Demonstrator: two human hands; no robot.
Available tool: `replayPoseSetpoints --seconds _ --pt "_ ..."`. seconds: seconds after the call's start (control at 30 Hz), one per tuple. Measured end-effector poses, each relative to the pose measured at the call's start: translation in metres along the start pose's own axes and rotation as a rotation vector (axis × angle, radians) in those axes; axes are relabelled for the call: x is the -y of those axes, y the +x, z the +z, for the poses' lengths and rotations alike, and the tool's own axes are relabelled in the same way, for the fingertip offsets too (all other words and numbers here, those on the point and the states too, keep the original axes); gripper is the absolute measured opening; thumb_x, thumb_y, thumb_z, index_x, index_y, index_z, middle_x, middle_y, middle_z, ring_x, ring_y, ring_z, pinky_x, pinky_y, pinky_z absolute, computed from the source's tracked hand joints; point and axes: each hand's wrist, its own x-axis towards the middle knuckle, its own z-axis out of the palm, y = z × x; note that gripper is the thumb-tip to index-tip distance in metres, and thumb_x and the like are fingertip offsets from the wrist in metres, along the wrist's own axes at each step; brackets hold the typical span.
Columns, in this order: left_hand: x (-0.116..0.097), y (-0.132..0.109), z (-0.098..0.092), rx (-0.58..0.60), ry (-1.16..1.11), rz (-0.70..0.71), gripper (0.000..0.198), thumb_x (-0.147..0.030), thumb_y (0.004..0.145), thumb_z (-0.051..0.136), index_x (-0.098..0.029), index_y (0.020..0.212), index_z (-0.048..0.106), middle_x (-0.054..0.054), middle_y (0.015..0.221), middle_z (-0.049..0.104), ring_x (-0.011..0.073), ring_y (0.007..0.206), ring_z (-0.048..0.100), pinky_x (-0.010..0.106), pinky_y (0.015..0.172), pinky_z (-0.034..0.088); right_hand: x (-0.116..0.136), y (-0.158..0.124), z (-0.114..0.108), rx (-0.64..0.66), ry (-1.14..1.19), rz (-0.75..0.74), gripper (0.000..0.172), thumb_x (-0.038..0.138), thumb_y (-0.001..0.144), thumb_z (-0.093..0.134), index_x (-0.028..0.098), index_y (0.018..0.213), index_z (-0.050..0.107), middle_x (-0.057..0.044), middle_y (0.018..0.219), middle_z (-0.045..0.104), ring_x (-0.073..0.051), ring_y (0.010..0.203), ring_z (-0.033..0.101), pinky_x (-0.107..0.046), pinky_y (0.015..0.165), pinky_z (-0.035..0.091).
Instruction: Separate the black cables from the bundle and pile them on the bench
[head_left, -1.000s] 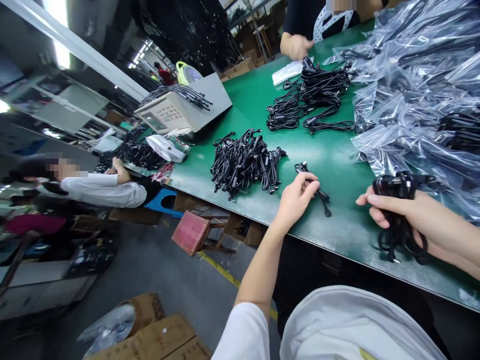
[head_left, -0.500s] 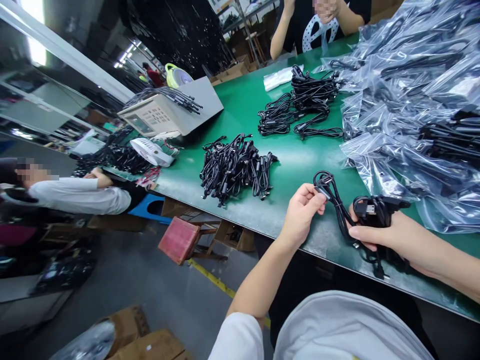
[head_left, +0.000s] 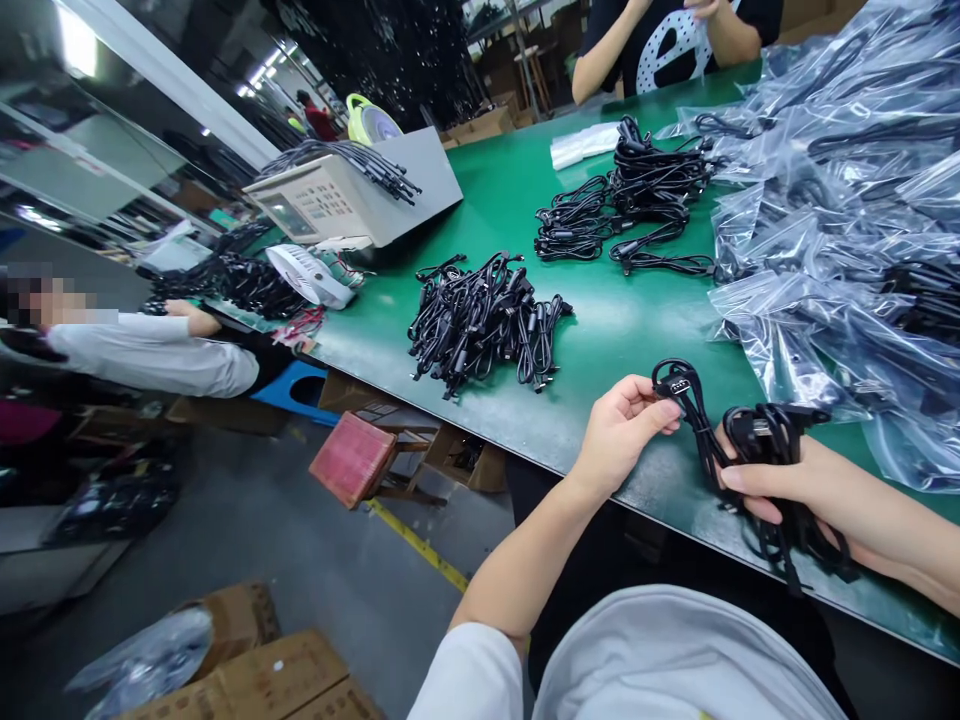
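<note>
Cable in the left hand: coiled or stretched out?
Coiled: the cable loops at the left hand fingertips.

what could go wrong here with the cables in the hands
The loose cable pinched by the left hand runs into the bundle gripped by the right hand, so it could tangle. Plug ends dangle below that bundle at the table edge and might snag there.

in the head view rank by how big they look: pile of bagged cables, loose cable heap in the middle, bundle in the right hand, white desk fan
1. Pile of bagged cables
2. Loose cable heap
3. Cable bundle in the right hand, though nearness to the camera enlarges it, so unsure against:
4. White desk fan
</note>
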Motion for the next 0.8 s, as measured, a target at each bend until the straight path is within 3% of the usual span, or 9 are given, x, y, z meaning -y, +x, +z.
replayPoseSetpoints --seconds 0.33,0.47,0.67,0.8 --pt "-0.001 -0.002 0.001 0.02 0.02 -0.014 0.048 -0.052 0.073 0.089 -0.016 0.085 0.059 -0.001 0.078 0.063 0.0083 0.068 0.059 0.024 0.072 0.051 0.002 -0.002 -0.004 0.074 0.051 0.076 0.031 0.05 0.077 0.082 0.026 0.079 0.061 0.003 0.075 0.064 -0.015 0.059 0.044 -0.034 0.061 0.03" --pt "-0.002 -0.001 0.0 0.035 0.05 -0.034 0.048 -0.055 0.075 0.085 -0.016 0.088 0.059 -0.001 0.078 0.063 0.0099 0.07 0.061 0.026 0.074 0.052 0.002 0.001 -0.003 0.069 0.035 0.068 0.033 0.052 0.078 0.08 0.026 0.073 0.061 0.003 0.06 0.06 -0.019 0.059 0.048 -0.035 0.065 0.036" --pt "-0.003 -0.001 0.001 0.264 0.11 -0.13 0.051 -0.057 0.077 0.084 -0.018 0.097 0.059 -0.002 0.075 0.064 0.0113 0.069 0.063 0.026 0.072 0.053 0.013 0.006 0.008 -0.036 0.018 -0.032 0.033 0.052 0.068 0.086 0.024 0.075 0.071 0.004 0.047 0.055 -0.016 0.05 0.046 -0.028 0.051 0.035" --pt "0.001 -0.002 0.001 0.192 0.11 -0.044 0.057 -0.052 0.078 0.085 -0.023 0.114 0.052 -0.003 0.087 0.064 0.0103 0.072 0.065 0.024 0.069 0.054 0.015 0.008 0.008 -0.077 0.042 -0.104 0.029 0.046 0.074 0.086 0.02 0.072 0.071 0.004 0.052 0.06 -0.012 0.049 0.05 -0.023 0.049 0.039"
